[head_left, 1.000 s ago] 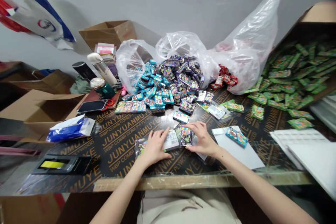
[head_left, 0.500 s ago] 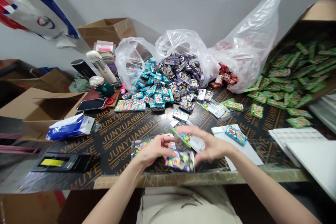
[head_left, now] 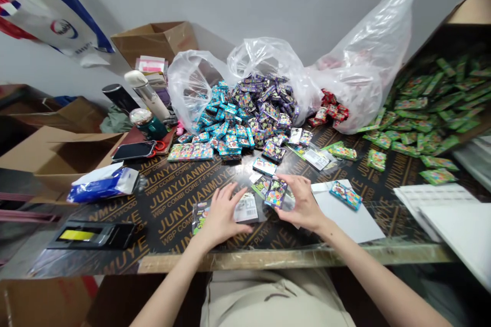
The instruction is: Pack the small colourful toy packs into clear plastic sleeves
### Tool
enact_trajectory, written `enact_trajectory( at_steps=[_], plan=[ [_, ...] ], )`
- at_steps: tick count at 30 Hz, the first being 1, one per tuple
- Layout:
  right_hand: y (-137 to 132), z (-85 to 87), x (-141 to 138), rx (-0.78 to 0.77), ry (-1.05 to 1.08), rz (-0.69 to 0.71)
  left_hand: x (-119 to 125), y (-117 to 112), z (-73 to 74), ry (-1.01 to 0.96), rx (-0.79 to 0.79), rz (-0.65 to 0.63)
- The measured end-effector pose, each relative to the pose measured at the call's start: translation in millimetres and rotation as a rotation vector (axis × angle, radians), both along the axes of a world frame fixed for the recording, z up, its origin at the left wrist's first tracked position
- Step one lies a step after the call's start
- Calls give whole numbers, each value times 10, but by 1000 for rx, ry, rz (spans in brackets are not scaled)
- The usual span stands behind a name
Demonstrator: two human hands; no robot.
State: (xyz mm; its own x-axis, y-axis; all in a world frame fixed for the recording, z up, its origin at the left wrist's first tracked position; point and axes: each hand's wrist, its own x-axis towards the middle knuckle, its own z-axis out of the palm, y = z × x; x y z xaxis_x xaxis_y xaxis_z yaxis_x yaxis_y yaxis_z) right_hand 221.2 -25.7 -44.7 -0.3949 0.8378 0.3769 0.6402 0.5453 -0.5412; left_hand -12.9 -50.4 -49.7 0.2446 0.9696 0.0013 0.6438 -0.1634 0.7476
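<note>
My right hand (head_left: 301, 202) grips a small purple candy box (head_left: 275, 192) with colourful round pictures, thumb below and fingers above. Under that box lies a green-and-black printed packet (head_left: 260, 184), partly hidden. My left hand (head_left: 224, 217) is open, fingers spread, over a clear packet with a white barcode label (head_left: 246, 208); whether it presses on it I cannot tell. Just behind the purple box rests a blue box (head_left: 264, 166). Another blue box (head_left: 346, 195) lies on a white sheet (head_left: 356, 222) to the right.
Piles of blue boxes (head_left: 228, 133), purple boxes (head_left: 264, 99) and red packets (head_left: 330, 109) spill from plastic bags (head_left: 264, 51). Green boxes (head_left: 418, 107) fill a tipped carton at right. A phone (head_left: 134, 150), bottles, a wipes pack (head_left: 103, 184) and open cartons (head_left: 72, 158) stand left.
The purple box has gone from between both hands into my right hand alone, farther from the table edge and turned upright. My left hand has let go and opened.
</note>
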Motion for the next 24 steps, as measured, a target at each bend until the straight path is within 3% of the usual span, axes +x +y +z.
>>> enact_trajectory(
  at_steps=[2, 4, 10, 12, 16, 19, 21, 22, 24],
  plan=[
    [18, -68, 67, -29, -52, 31, -112, 2, -68, 238, 80, -80],
    [4, -118, 86, -72, -86, 77, -152, -6, -117, 315, 99, -121],
    [22, -136, 73, -332, -37, 337, -101, -35, -57, 169, 111, -184],
    [56, -136, 84, -359, -41, 355, -100, -26, -31, 139, 101, -195],
    [-28, -99, 48, -155, 74, 74, -89, 31, -32, 105, 120, -37],
    [-122, -25, -22, -101, 77, 141, -27, 89, -64, 91, 135, 8],
    [-47, 5, 10, -89, 41, 158, 20, 120, -104, 115, 150, -17],
    [50, 5, 78, -61, 36, 67, 36, 131, -133, 137, 164, -31],
    [348, -33, 339, 9, 20, -265, 44, 144, -214, 190, 194, -61]
  ],
)
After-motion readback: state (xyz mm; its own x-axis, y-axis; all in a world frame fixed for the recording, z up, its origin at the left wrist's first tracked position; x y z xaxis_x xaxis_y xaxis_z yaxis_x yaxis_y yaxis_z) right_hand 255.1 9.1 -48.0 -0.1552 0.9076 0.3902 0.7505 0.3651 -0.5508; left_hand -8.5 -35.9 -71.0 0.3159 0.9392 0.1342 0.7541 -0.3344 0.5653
